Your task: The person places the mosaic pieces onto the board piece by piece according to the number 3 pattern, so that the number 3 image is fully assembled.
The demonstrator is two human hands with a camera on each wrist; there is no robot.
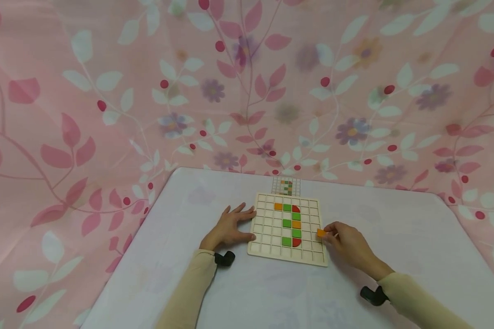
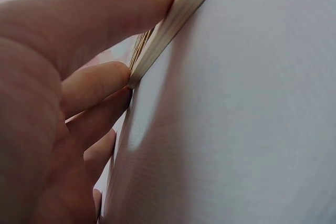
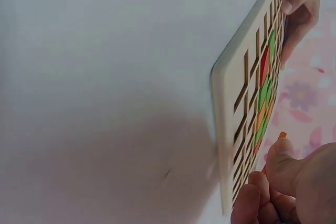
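Observation:
A wooden grid board (image 1: pixel 267 249) lies on the white table, with green, orange and red tiles set in several of its squares. My left hand (image 1: pixel 229 227) touches the board's left edge, thumb and fingertips against its side and the fingers spread. In the left wrist view the thumb (image 2: pixel 121 9) presses on the board's rim (image 2: pixel 173 24). Over the board's right edge, my right hand (image 1: pixel 350 244) pinches an orange tile (image 1: pixel 321 233) between thumb and fingers. From the right wrist only a sliver of that orange tile (image 3: pixel 283 135) shows past the thumb.
Behind the board lies a printed pattern card (image 1: pixel 286 185) with a grid and coloured squares. The white-covered table (image 1: pixel 181 201) ends at a pink floral cloth backdrop (image 1: pixel 247 91). Small black devices sit on both wrists.

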